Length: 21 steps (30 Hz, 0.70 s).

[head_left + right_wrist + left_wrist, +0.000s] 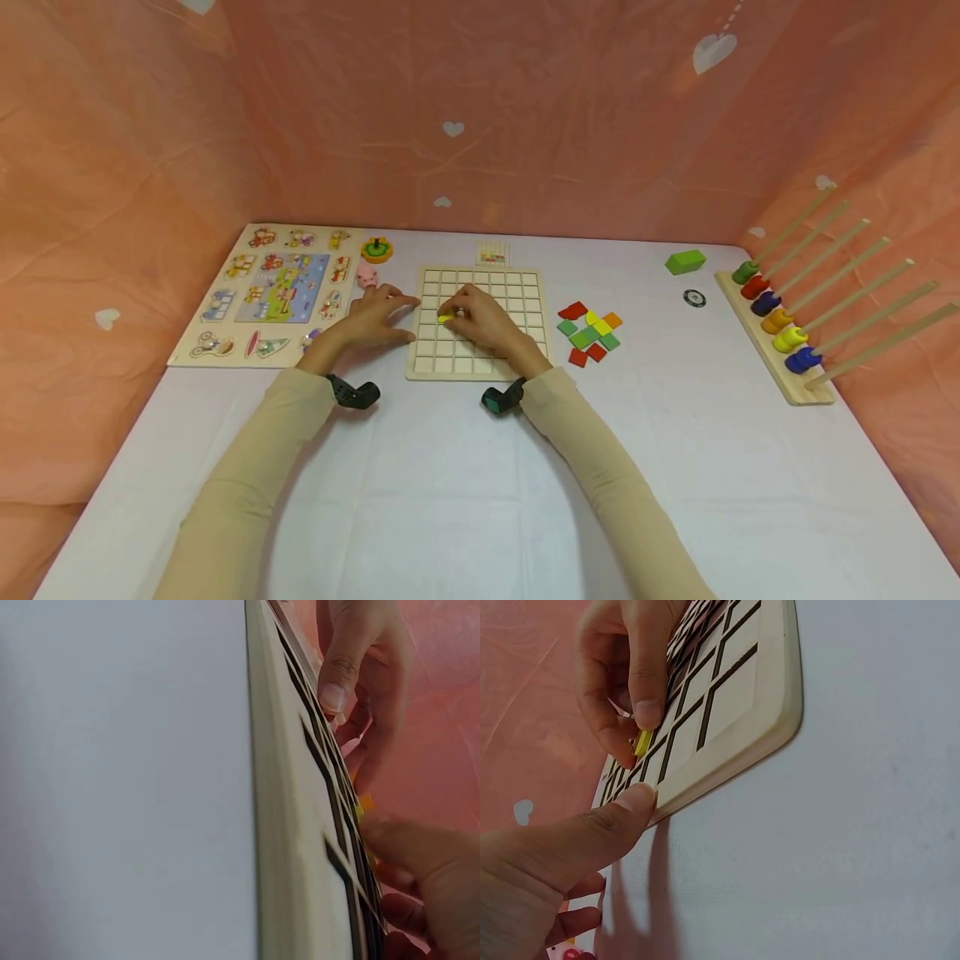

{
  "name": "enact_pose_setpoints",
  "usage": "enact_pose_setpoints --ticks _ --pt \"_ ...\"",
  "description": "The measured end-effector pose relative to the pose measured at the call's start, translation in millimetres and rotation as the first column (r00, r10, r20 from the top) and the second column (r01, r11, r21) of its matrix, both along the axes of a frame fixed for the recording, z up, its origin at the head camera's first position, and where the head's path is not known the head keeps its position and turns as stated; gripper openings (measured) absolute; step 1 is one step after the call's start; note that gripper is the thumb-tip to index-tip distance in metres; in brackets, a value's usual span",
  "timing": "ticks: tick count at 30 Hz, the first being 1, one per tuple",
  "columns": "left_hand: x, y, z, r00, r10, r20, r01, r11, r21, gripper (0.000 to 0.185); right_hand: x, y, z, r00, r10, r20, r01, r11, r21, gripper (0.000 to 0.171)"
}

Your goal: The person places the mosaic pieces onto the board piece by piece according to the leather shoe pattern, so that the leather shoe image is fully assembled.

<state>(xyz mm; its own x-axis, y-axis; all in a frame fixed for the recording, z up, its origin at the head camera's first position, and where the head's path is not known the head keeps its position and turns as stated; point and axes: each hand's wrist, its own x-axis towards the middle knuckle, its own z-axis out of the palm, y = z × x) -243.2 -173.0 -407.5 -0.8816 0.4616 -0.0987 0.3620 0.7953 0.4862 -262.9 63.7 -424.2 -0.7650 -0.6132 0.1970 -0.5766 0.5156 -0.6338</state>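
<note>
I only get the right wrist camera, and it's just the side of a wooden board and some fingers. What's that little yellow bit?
Observer: It's a yellow tile. The right hand pinches it over one square of the grid board, near the board's left side.
Operator: Are the other squares filled in?
Observer: No, every other square that shows in the head view is bare wood.
Operator: Where are more tiles?
Observer: A heap of red, green, yellow and orange coloured tiles lies on the white table, just right of the board. The left hand rests at the board's left edge, with its thumb touching the rim.
</note>
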Motion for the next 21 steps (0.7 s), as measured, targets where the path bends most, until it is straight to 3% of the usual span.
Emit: enact_pose_setpoints --ticks 4,9,14,21 --pt "0.6 1 -0.8 1.000 0.008 0.006 -0.008 1.000 0.002 0.061 0.9 13 3.6 1.000 0.011 -0.023 -0.012 0.999 -0.039 0.032" --pt "0.8 1 -0.8 1.000 0.012 0.011 -0.012 1.000 0.004 0.062 1.3 47 16.0 0.998 -0.030 -0.054 0.026 0.997 -0.068 0.025" --pt "1.3 0 1.1 1.000 0.012 0.009 -0.012 1.000 -0.002 0.063 1.8 92 27.1 0.987 -0.156 -0.047 0.154 0.987 -0.045 0.020" --pt "-0.3 0 1.7 1.000 0.002 0.017 -0.002 1.000 -0.014 0.064 6.7 145 28.2 0.957 -0.289 -0.006 0.289 0.957 0.000 0.020"
